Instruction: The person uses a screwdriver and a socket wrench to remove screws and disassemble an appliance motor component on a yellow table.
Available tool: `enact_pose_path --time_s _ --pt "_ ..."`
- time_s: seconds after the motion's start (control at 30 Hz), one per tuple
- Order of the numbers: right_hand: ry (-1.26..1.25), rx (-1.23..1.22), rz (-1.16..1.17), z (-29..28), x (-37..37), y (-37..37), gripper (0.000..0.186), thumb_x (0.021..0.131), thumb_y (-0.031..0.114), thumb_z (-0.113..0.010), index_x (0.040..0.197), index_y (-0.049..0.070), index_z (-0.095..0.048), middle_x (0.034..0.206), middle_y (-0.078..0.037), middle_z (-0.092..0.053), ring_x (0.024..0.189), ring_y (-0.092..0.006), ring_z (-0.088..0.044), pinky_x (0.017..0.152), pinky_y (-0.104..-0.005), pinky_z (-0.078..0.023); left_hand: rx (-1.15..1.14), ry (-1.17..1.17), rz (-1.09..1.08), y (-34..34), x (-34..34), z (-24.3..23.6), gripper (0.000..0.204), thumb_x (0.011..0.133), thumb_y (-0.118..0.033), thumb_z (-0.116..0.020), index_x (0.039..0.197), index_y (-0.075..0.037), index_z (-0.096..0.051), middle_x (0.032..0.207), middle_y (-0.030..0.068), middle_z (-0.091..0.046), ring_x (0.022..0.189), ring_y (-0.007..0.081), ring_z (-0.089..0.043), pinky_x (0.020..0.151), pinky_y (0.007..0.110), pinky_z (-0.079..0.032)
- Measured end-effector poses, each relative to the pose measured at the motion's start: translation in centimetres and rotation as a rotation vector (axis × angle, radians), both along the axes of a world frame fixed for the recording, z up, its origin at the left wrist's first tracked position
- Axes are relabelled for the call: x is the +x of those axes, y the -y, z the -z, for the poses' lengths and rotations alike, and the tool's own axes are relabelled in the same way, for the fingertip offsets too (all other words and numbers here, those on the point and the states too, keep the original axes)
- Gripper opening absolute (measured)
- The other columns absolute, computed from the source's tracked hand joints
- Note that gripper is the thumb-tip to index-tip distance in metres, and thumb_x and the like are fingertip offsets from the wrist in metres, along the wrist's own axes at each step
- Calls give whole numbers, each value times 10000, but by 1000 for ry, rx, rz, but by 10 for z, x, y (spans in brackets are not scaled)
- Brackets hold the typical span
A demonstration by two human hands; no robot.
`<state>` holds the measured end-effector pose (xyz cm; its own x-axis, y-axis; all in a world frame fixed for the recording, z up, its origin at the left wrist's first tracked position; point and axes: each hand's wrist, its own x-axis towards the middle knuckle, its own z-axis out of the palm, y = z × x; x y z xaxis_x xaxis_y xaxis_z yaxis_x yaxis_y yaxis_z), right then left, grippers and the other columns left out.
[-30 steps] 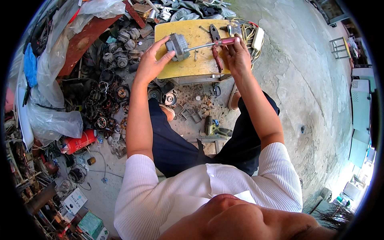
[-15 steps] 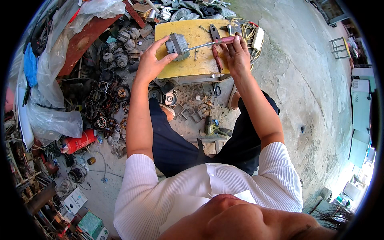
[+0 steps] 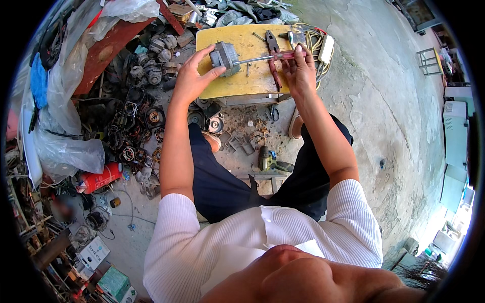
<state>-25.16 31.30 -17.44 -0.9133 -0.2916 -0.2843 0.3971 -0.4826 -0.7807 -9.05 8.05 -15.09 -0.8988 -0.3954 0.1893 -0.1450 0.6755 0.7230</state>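
A grey motor with a metal casing (image 3: 230,56) rests on the left part of a yellow-topped small table (image 3: 214,90). My left hand (image 3: 194,76) grips it from the left, thumb on the near side and fingers on the far side. In my right hand (image 3: 300,73) is a screwdriver (image 3: 284,55) with a clear red handle, thumb and fingers pinching the handle. Its long shaft points left, and the tip meets the motor's right side. Beneath the screwdriver lie red-handled pliers (image 3: 274,76). A bolt (image 3: 247,69) lies beside the motor, another (image 3: 258,36) farther back.
A white power strip (image 3: 325,48) and coiled cables hang by the table's right edge. Scissors (image 3: 274,112) and a cordless drill (image 3: 263,158) are below, between my legs. Motor parts (image 3: 134,111) pile up at left, near a red cylinder (image 3: 103,178).
The screwdriver's handle has dipped slightly toward me, and my right fingers have shifted on it. My left hand and the motor stay in place.
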Motion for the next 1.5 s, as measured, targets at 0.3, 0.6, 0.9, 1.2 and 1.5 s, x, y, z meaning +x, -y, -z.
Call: enact_pose_path --time_s 0.3,0.6,0.9,1.2,1.5 --pt "-17 -107 -9 10 -3 -1 417 1000 211 -613 1390 164 -472 1185 -51 -610 1071 -193 -617 956 -361 -507 34 28 -1 0 -1 0 609 852 -467 -726 1378 -203 -572 1361 109 -602 1292 295 -536 1145 541 -219" --pt "-27 -53 -1 7 -3 -4 373 1019 203 -578 1371 118 -488 1192 -49 -612 1114 -196 -618 972 -352 -504 134 -14 19 -2 -2 -4 515 934 -401 -662 1384 -168 -567 1357 133 -603 1278 307 -551 1068 397 -396" --pt "-15 -79 8 -3 -2 -1 393 1020 149 -561 1393 89 -454 1186 -85 -611 1099 -209 -623 995 -376 -506 1010 -493 -97 29 4 -27 653 940 -290 -685 1486 -78 -396 1456 144 -479 1346 286 -471 1109 433 -368" --pt "-61 -140 9 7 -9 0 297 989 145 -618 1246 52 -502 1223 -134 -626 1093 -220 -637 987 -390 -530 865 -278 -202 35 4 -25 635 918 -322 -719 1439 -56 -472 1402 131 -550 1321 230 -491 1078 395 -387" --pt "-45 -75 -2 -6 -4 -1 357 987 154 -622 1320 102 -505 1215 -51 -598 1128 -184 -600 1039 -400 -495 200 120 -8 8 3 -7 828 720 -326 -875 1434 -106 -517 1460 180 -507 1370 281 -462 1106 389 -368"
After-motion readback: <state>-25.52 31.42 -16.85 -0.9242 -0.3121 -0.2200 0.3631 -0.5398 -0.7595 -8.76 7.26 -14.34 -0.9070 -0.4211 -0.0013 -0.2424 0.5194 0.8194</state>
